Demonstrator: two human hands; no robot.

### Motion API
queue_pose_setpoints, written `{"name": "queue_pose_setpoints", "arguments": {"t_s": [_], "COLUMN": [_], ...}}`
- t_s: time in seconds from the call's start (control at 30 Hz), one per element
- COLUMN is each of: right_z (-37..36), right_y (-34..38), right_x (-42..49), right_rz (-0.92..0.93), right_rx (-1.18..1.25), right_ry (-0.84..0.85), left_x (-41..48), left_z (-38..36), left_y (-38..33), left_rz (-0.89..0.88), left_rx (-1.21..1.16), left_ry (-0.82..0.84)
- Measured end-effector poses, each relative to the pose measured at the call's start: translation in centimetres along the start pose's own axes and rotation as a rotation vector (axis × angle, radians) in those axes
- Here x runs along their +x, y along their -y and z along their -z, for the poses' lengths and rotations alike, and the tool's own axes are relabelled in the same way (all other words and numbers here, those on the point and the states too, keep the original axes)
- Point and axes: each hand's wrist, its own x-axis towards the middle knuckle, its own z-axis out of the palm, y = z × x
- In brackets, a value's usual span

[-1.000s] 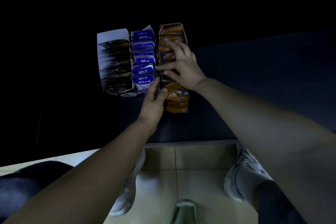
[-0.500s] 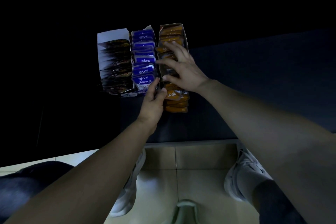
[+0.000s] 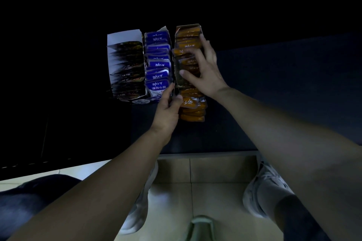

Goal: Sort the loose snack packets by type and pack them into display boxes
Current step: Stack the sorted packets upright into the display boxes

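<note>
**packrat_99:** Looking nearly done to me? Three boxes sit side by side at the far edge of the dark table [image 3: 274, 94]. The white box [image 3: 123, 36] on the left is full of dark packets [image 3: 127, 64], and the blue packets [image 3: 157, 64] are lined up in the middle one.

**shelfie:** Yeah, the holdout is the orange box [image 3: 188, 26] on the right. Some orange packets [image 3: 193, 103] still spill out its near end. The right hand [image 3: 205, 70] lies over the row with fingers spread fairly straight, pressing down. The left hand [image 3: 168, 109] seems to pinch the box's near left corner, though it's dim there.

**packrat_99:** Anything change from a second ago?

**shelfie:** The right hand's fingertips slid to the far right side. The left hand hasn't budged.
</note>
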Motion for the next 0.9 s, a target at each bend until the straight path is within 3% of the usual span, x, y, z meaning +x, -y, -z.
{"name": "queue_pose_setpoints", "arguments": {"t_s": [0.2,0.27,0.43,0.57,0.7,0.9], "right_z": [-0.4,0.1,1.3,0.3,-0.7,-0.2], "right_y": [0.8,1.0,1.0,1.4,3.1,1.4], "right_x": [0.5,0.3,-1.8,-3.4,-2.6,-4.3], "right_rz": [-0.048,-0.092,-0.376,-0.493,-0.452,-0.518], "right_rx": [0.007,0.123,0.490,0.669,0.624,0.586], "right_ry": [0.108,0.115,-0.112,-0.019,0.162,0.066], "left_x": [0.0,0.0,0.1,0.1,0.1,0.2], "left_z": [0.1,0.0,-0.1,0.0,0.2,-0.2], "left_y": [0.0,-0.1,0.3,0.6,0.7,0.3], "left_rz": [-0.001,-0.004,-0.006,-0.001,-0.014,0.003], "left_rx": [0.007,-0.005,-0.005,0.002,0.005,-0.008], "left_ry": [-0.012,-0.009,-0.025,-0.025,-0.015,-0.007]}}
